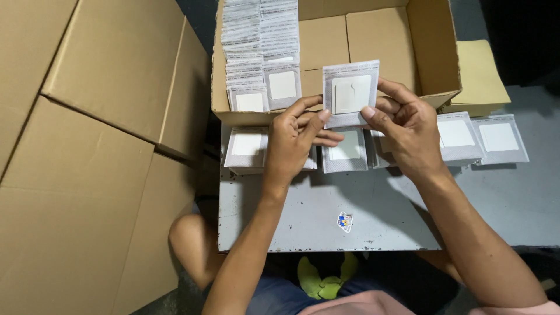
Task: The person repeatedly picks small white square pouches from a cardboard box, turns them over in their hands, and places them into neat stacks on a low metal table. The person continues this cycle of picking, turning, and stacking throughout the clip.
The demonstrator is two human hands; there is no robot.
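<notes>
A small square grey pouch with a white pad inside (350, 93) is held upright between both hands. My left hand (294, 143) pinches its lower left corner, and my right hand (405, 125) pinches its lower right edge. Below the hands, a row of the same pouches lies on a grey metal table (326, 216): one at the left (246, 147), one in the middle (346, 153), two at the right (458, 135) (500, 139). Behind them an open cardboard box (408, 52) holds two rows of stacked pouches (261, 52) along its left side.
Large flattened cardboard sheets (87, 146) cover the left. A yellowish envelope (479, 76) lies to the right of the box. A small round sticker (345, 221) is on the table near its front edge. My knees and a green-yellow object (326, 280) show below the table.
</notes>
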